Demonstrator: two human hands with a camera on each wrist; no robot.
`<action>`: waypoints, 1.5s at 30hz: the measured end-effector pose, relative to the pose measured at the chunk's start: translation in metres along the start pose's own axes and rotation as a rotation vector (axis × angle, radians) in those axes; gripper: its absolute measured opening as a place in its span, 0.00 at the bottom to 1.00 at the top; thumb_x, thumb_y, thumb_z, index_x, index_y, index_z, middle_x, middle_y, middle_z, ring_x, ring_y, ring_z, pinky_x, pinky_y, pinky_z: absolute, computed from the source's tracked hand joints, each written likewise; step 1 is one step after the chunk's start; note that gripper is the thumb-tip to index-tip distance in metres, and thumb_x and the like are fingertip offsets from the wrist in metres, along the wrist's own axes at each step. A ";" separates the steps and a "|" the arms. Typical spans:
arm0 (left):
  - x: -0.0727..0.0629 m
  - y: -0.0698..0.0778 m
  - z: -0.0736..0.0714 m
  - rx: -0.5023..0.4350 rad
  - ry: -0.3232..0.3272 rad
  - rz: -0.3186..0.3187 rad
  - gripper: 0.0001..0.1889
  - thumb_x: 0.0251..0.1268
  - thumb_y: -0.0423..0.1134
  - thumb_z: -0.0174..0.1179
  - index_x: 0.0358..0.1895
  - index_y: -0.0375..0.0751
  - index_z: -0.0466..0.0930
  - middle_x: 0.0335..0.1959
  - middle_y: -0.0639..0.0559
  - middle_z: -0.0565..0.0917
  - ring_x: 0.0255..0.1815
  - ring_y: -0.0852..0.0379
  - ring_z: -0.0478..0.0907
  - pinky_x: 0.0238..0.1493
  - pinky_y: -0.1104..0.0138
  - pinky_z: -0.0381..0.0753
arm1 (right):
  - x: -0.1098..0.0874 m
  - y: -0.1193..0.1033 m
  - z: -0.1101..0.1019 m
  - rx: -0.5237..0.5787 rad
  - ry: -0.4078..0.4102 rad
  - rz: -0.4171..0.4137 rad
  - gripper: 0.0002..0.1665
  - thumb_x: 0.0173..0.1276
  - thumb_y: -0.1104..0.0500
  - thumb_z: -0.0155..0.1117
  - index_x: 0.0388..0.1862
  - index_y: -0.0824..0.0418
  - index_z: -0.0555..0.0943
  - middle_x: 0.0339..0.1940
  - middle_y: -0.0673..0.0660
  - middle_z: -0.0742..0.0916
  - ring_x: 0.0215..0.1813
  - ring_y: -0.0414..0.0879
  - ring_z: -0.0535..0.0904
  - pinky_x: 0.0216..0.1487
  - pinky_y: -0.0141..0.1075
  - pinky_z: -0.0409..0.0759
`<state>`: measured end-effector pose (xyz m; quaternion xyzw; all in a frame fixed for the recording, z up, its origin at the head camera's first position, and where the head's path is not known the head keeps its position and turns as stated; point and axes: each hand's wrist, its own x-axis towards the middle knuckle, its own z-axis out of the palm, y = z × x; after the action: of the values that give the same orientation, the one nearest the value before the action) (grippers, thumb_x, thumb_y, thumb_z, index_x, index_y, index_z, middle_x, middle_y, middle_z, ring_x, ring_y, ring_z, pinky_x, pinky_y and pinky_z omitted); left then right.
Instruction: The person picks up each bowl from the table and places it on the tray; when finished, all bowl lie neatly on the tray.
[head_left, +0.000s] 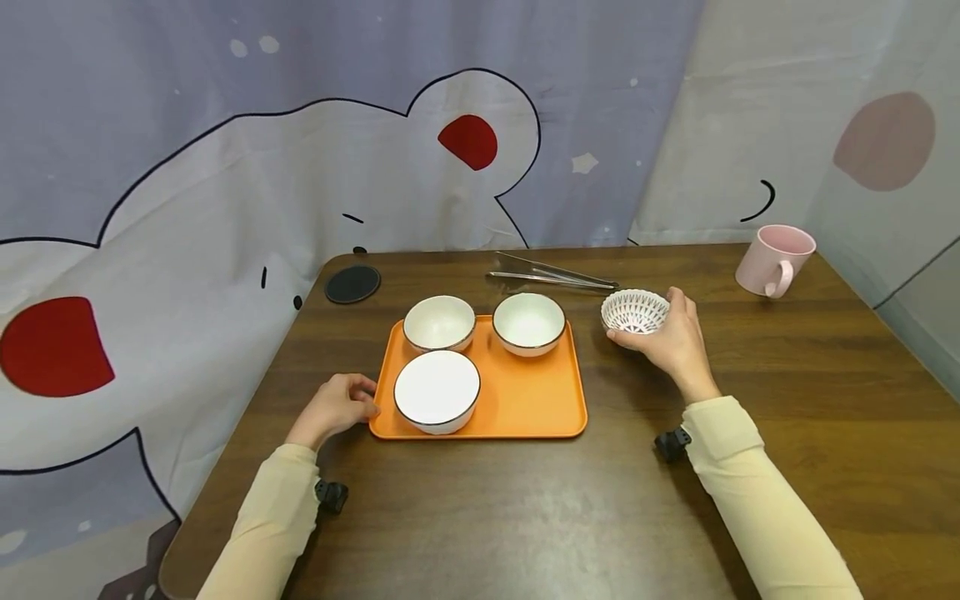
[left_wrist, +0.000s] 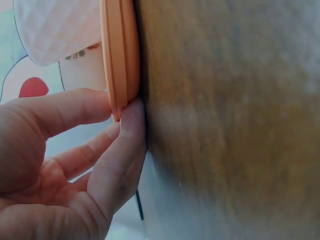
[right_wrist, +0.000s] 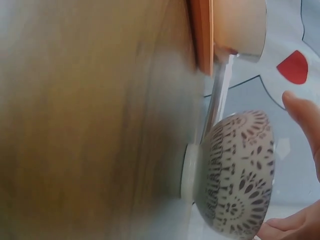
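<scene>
An orange tray (head_left: 532, 404) lies on the wooden table, carrying three white bowls with dark rims: one at the back left (head_left: 438, 323), one at the back right (head_left: 528, 323), and a wider one (head_left: 437, 390) at the front left. My left hand (head_left: 335, 407) pinches the tray's left edge; the left wrist view shows the fingers (left_wrist: 80, 106) against its rim. To the tray's right stands a small patterned bowl (right_wrist: 237, 175), upright on the table. My right hand (head_left: 675, 343) is spread around its right side, the thumb (right_wrist: 302, 115) apart from the bowl in the right wrist view.
Metal tongs (head_left: 555, 278) lie behind the tray, near the patterned bowl. A round black coaster (head_left: 352, 284) is at the table's back left. At the back right stands a pink mug (head_left: 772, 260). A printed curtain (head_left: 330, 175) hangs behind the table (head_left: 510, 517).
</scene>
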<state>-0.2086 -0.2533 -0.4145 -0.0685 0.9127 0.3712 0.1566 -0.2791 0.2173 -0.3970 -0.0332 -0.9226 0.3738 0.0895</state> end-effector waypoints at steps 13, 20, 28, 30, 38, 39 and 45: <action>-0.001 -0.001 0.004 0.002 -0.016 0.003 0.21 0.57 0.31 0.62 0.55 0.29 0.75 0.36 0.43 0.80 0.35 0.53 0.78 0.40 0.64 0.80 | 0.013 0.016 0.002 -0.101 -0.168 0.095 0.79 0.45 0.37 0.78 0.74 0.79 0.39 0.70 0.82 0.56 0.70 0.74 0.58 0.70 0.61 0.61; -0.001 -0.002 0.005 0.005 -0.013 0.004 0.21 0.57 0.31 0.62 0.55 0.29 0.75 0.37 0.43 0.80 0.35 0.53 0.77 0.40 0.63 0.80 | 0.013 0.016 0.005 -0.101 -0.161 0.089 0.75 0.46 0.39 0.78 0.72 0.82 0.44 0.65 0.83 0.62 0.65 0.74 0.63 0.67 0.61 0.65; -0.002 -0.003 0.006 -0.021 -0.012 -0.011 0.21 0.57 0.31 0.62 0.55 0.29 0.75 0.37 0.43 0.79 0.35 0.53 0.78 0.41 0.63 0.80 | 0.007 0.017 0.006 -0.073 -0.131 0.102 0.71 0.45 0.40 0.78 0.71 0.80 0.49 0.63 0.80 0.65 0.63 0.71 0.64 0.66 0.60 0.67; -0.002 -0.003 0.006 -0.024 -0.013 -0.011 0.21 0.57 0.31 0.62 0.55 0.29 0.75 0.37 0.43 0.79 0.35 0.53 0.78 0.41 0.63 0.80 | 0.006 0.017 0.005 -0.073 -0.128 0.103 0.72 0.45 0.40 0.78 0.71 0.79 0.49 0.64 0.80 0.64 0.62 0.71 0.64 0.66 0.60 0.67; -0.002 -0.002 0.004 -0.051 -0.015 0.013 0.21 0.57 0.31 0.62 0.55 0.28 0.75 0.36 0.43 0.80 0.35 0.54 0.79 0.42 0.63 0.82 | 0.003 0.012 -0.002 -0.069 -0.099 0.069 0.72 0.44 0.41 0.80 0.71 0.79 0.49 0.63 0.80 0.64 0.62 0.71 0.64 0.66 0.60 0.66; -0.003 -0.002 0.003 -0.052 -0.016 0.021 0.21 0.57 0.30 0.62 0.55 0.28 0.75 0.36 0.43 0.80 0.35 0.54 0.79 0.42 0.63 0.82 | 0.003 0.010 -0.003 -0.068 -0.100 0.066 0.72 0.43 0.42 0.80 0.71 0.79 0.49 0.63 0.80 0.64 0.62 0.71 0.64 0.66 0.60 0.66; -0.005 -0.001 0.001 -0.051 -0.013 0.033 0.21 0.56 0.30 0.61 0.55 0.27 0.75 0.36 0.43 0.80 0.34 0.54 0.79 0.41 0.63 0.81 | -0.003 0.005 -0.006 -0.069 -0.099 0.042 0.73 0.42 0.41 0.81 0.71 0.80 0.49 0.62 0.80 0.65 0.62 0.71 0.65 0.65 0.61 0.66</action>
<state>-0.2037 -0.2535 -0.4147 -0.0552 0.9028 0.3974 0.1546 -0.2755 0.2247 -0.3969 -0.0372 -0.9374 0.3445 0.0349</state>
